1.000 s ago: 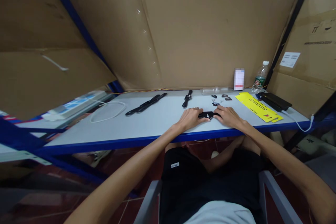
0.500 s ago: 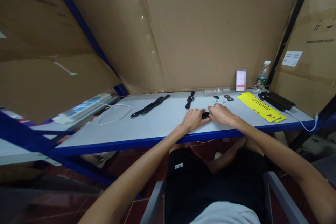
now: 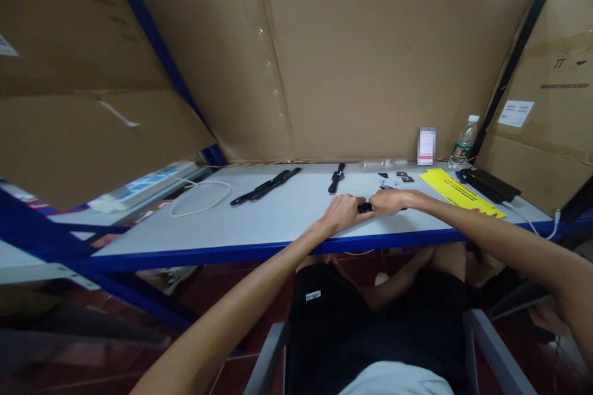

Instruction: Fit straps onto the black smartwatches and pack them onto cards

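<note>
Close to the table's front edge, my left hand point(image 3: 345, 213) is closed on a black tool point(image 3: 365, 207), which looks like a spokeshave. My right hand point(image 3: 388, 202) is curled against it from the other side. Only a short dark middle part shows between the hands; the fingers cover the rest. Just beyond my hands lie small metal screws point(image 3: 396, 184) and dark flat plates point(image 3: 404, 177), with a small black piece point(image 3: 383, 175) beside them. Another black spokeshave point(image 3: 336, 178) lies behind my left hand.
More black spokeshaves point(image 3: 266, 186) lie together on the left of the grey table point(image 3: 199, 231). To the right are yellow cards point(image 3: 458, 191), a black case point(image 3: 491, 186), a bottle point(image 3: 463, 145) and a phone point(image 3: 427, 146). A white cable point(image 3: 201, 184) loops at the left. Cardboard point(image 3: 333, 62) walls the back.
My right hand has turned over and curled more tightly, its forearm swinging further across the yellow cards. My left hand stays on the tool. The view has tilted up slightly.
</note>
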### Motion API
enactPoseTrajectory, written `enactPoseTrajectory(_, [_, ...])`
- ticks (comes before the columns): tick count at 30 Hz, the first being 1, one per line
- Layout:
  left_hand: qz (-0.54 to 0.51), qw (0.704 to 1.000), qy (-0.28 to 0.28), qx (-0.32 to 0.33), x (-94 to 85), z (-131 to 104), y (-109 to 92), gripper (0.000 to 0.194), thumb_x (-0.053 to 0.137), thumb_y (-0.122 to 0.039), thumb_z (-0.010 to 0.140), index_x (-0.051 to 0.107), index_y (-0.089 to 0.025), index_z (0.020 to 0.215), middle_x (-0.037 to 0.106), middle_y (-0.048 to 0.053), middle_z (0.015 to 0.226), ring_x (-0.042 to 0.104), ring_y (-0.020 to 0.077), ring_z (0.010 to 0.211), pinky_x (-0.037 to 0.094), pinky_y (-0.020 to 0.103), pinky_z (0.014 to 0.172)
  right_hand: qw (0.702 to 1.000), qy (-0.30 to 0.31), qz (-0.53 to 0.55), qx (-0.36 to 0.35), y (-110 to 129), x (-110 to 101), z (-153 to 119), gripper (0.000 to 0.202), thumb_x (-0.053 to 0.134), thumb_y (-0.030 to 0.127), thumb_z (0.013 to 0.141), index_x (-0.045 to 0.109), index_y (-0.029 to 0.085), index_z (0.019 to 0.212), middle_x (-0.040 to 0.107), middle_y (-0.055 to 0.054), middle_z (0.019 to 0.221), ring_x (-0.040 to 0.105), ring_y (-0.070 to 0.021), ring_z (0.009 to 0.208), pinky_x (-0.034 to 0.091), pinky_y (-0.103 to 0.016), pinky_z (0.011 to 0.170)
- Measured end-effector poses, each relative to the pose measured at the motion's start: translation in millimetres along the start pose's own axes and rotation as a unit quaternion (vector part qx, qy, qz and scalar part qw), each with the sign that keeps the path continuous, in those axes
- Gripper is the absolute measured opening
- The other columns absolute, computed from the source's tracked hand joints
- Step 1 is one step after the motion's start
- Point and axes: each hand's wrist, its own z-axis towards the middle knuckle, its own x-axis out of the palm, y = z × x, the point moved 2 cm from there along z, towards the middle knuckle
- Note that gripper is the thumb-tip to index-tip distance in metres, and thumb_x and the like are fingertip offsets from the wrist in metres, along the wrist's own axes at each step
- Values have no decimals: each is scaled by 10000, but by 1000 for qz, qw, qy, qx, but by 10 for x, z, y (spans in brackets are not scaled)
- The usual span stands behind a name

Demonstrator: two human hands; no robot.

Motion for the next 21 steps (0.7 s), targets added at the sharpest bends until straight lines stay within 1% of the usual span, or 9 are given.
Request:
enactPoseTrajectory(3, [-2,1000,-4,-1,7,1,10,647,452,-772,909,774,-211,925,768,165,864,729,342,880,441,346,724,998,-63,2,-22,-48,-31,-84,99,660,184,862,754,202,838,744,-84,816,648,-200,672,405,-302,644])
enactPoseTrajectory(6, [1,1000,0,-3,18,1,15,637,457,-765,912,776,-215,957,764,153,854,726,328,878,449,344,736,993,-117,-4,-30,-173,-4,-205,160,600,261,951,753,239,996,751,-81,900,666,-216,754,412,-306,691])
enactPoseTrajectory(8, [3,1000,-2,-3,21,2,14,645,458,-769,910,775,-212,971,760,148,844,724,323,871,448,342,735,985,-175,9,-12,-287,56,-290,204,562,310,998,737,230,1067,754,-96,974,681,-230,844,419,-304,728])
enactPoseTrajectory(10, [2,1000,-5,0,17,1,8,653,460,-774,907,773,-204,968,755,144,826,721,321,854,441,340,725,970,-240,36,8,-394,157,-368,213,570,319,1010,726,217,1114,749,-108,1064,683,-241,937,425,-300,766])
enactPoseTrajectory(11, [2,1000,-5,1,13,0,4,656,464,-775,904,773,-200,963,753,143,815,719,321,847,438,339,720,965,-258,49,15,-435,224,-398,215,585,321,1008,725,214,1131,746,-109,1098,681,-244,968,427,-298,779])
enactPoseTrajectory(14, [6,1000,-1,1,-1,-7,-5,647,476,-771,902,772,-199,963,748,140,803,714,320,842,434,335,723,964,-258,69,16,-490,434,-435,243,606,358,1006,735,225,1163,737,-96,1155,681,-239,989,427,-289,779])
enactPoseTrajectory(16, [13,1000,1,-3,-11,-14,-8,644,473,-772,904,769,-202,960,750,140,810,714,318,849,433,332,727,963,-260,68,11,-481,534,-422,241,598,365,1012,751,230,1140,736,-82,1155,682,-225,970,420,-283,768])
enactPoseTrajectory(21, [30,1000,-4,-5,-20,-26,-11,649,460,-788,900,753,-209,920,752,133,802,719,310,834,415,320,689,949,-305,76,11,-452,648,-349,238,606,396,1007,772,234,1059,745,-52,1067,671,-196,901,398,-276,743])
